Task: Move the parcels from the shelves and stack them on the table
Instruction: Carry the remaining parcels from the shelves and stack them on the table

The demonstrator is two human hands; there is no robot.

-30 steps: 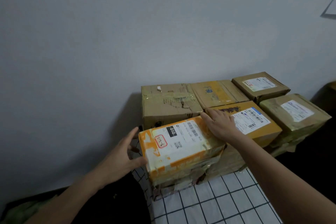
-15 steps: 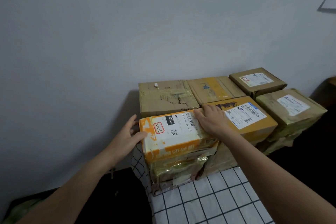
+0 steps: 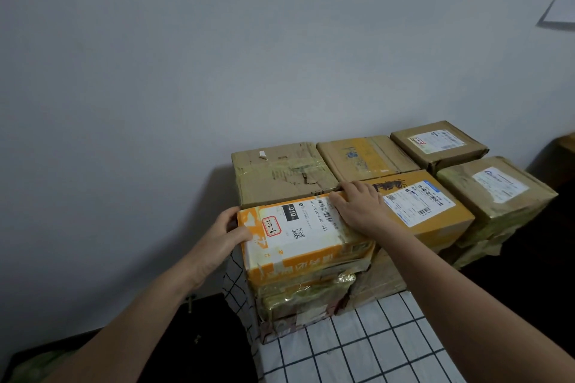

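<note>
An orange-and-white parcel [image 3: 298, 236] with a shipping label lies on top of the front-left stack on the table [image 3: 367, 348]. My left hand [image 3: 227, 233] holds its left end, thumb on the top edge and fingers behind the far corner. My right hand [image 3: 357, 208] rests flat on the parcel's far right corner, fingers straight. Behind and to the right stand more brown parcels: a taped carton [image 3: 280, 171], a flat one [image 3: 367, 155] and an orange box with a white label [image 3: 429, 211].
Two more labelled parcels [image 3: 438, 143] [image 3: 497, 190] sit at the far right. The table has a white cloth with a black grid. A grey wall [image 3: 217, 56] rises right behind the stacks. A dark area lies left of the table.
The orange-and-white parcel has slid back and settled square on the stack. My left hand moved in from the air to hold its left end; my right hand stayed on top.
</note>
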